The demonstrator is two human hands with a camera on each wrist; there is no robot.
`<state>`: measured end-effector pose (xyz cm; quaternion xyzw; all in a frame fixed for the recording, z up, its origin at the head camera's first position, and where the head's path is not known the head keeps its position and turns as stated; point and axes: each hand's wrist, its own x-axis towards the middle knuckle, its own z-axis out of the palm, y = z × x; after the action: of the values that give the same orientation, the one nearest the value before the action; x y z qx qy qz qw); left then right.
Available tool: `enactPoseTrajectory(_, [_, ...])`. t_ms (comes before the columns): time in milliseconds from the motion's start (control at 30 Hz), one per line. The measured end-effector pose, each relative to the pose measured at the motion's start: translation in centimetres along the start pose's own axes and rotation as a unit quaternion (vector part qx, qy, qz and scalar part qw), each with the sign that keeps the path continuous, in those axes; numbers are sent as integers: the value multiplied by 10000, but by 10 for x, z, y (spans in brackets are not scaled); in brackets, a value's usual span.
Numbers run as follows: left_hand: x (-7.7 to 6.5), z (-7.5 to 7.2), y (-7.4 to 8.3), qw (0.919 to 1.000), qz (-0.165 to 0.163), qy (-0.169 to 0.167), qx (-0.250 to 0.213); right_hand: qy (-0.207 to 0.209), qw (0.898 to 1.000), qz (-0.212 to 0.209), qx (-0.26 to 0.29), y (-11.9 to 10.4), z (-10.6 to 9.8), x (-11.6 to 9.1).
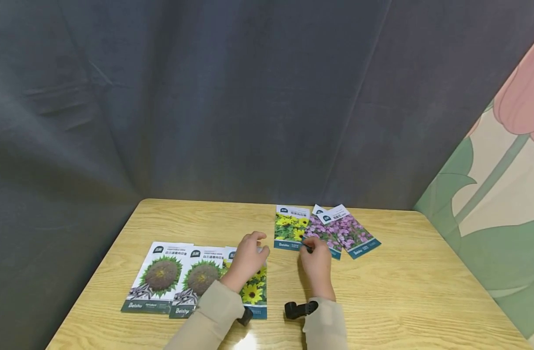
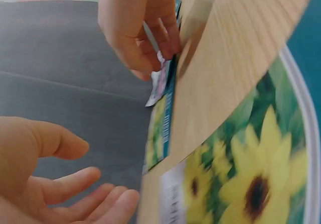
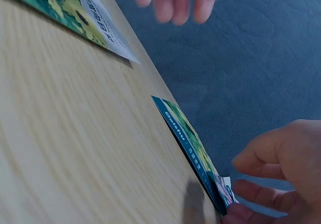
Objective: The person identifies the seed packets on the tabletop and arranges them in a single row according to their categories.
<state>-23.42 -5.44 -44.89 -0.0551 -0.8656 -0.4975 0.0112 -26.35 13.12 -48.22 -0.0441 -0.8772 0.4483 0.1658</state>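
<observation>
My left hand (image 1: 248, 256) hovers with relaxed, parted fingers above a yellow-flower seed packet (image 1: 252, 294) at the front; nothing is in its grasp. Farther right, my right hand (image 1: 316, 261) bends over the near edge of the back packets. Its thumb and fingers pinch the lower left corner of a purple-flower seed packet (image 1: 333, 247), partly hidden under the hand. Against that corner lies another yellow-flower packet (image 1: 290, 227). A second purple-flower packet (image 1: 352, 233) overlaps the first from the right. In the right wrist view, a teal edge (image 3: 216, 186) rises beside the right fingertips.
Two overlapping sunflower-head seed packets (image 1: 162, 274) lie at the left front, the right one (image 1: 201, 277) partly behind the left sleeve. All the packets rest on a wooden table (image 1: 402, 291). A dark curtain (image 1: 258, 107) hangs behind it, and a flower-patterned cloth (image 1: 490, 209) at the right.
</observation>
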Motion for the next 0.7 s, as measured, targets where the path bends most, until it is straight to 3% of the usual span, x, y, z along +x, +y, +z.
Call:
enactPoseTrajectory(300, [21,23,-3,9924,-611,-432,-973,-73,9998,140,-88,1,-3,2])
enactPoseTrajectory(700, [34,42,1,9902,-899,-447,-972,-73,9996,271,79,6,-2,3])
